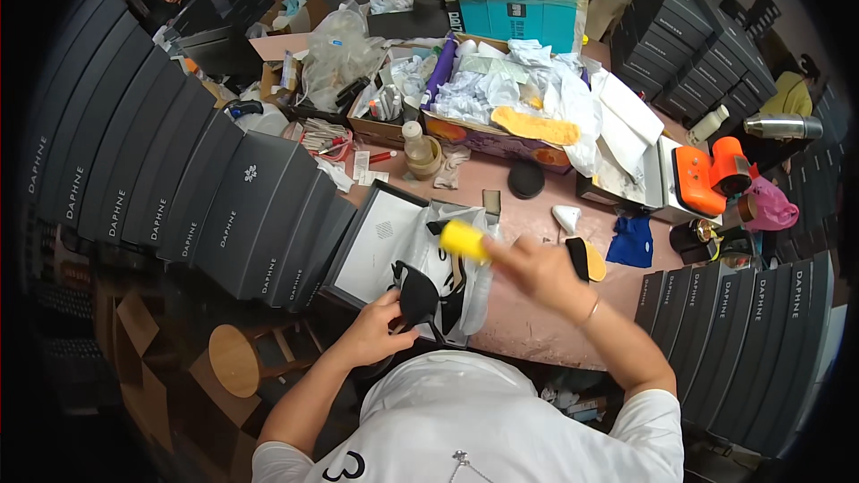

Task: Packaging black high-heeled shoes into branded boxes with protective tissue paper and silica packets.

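Observation:
My left hand is closed round a black strappy shoe, holding it with its pointed end up over the near part of a grey shoe box. In my right hand is a yellow block-like piece, smeared by motion; its exact kind is unclear. It is raised above the box, to the right of the shoe. The shoe box lies open with a white inside. White tissue paper spills over its right side, and black straps, seemingly of another shoe, lie on it.
Stacked grey shoe boxes rise at left and right. Behind, a carton overflows with crumpled paper. A round black pad, a blue cloth, a bottle and an orange device sit on the pink table.

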{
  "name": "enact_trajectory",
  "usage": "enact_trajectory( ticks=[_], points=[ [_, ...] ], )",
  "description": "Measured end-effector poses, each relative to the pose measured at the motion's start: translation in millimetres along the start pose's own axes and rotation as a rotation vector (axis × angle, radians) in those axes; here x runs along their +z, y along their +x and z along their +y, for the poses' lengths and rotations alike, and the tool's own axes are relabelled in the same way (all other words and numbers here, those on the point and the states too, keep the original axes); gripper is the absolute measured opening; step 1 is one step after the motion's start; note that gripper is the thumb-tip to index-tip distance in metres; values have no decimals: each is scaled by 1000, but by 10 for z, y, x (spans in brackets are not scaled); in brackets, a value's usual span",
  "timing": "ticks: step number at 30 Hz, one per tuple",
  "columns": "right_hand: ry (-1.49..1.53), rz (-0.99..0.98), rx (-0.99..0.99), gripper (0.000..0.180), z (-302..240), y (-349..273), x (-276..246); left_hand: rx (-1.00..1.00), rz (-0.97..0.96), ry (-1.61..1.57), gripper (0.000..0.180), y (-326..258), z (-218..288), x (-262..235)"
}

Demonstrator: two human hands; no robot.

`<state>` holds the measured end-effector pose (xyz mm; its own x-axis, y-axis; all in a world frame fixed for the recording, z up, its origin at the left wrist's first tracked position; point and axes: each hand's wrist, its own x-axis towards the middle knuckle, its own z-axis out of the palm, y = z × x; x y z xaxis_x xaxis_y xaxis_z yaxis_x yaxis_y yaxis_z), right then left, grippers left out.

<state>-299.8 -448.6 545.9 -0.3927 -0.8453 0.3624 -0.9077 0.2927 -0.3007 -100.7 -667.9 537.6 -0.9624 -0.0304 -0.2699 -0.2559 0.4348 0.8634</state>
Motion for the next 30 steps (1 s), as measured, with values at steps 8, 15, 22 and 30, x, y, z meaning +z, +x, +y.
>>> enact_trajectory(
  ticks=[8, 15, 22, 30],
  points=[
    [548, -45, -6, 41, -357, 48, 24, -13, 29, -1129, 45, 174, -19, 2],
    [273, -1, 784, 42, 838, -921, 1267, 67, 48, -1414, 71, 389, -697, 25],
    [652, 66, 591, 60, 280, -693, 1087, -151, 336, -1712, 41, 536, -220, 32],
    [1722, -198, 533, 78, -1194, -302, 751, -126, 303, -1466, 49, 491, -129, -36]
  ],
)
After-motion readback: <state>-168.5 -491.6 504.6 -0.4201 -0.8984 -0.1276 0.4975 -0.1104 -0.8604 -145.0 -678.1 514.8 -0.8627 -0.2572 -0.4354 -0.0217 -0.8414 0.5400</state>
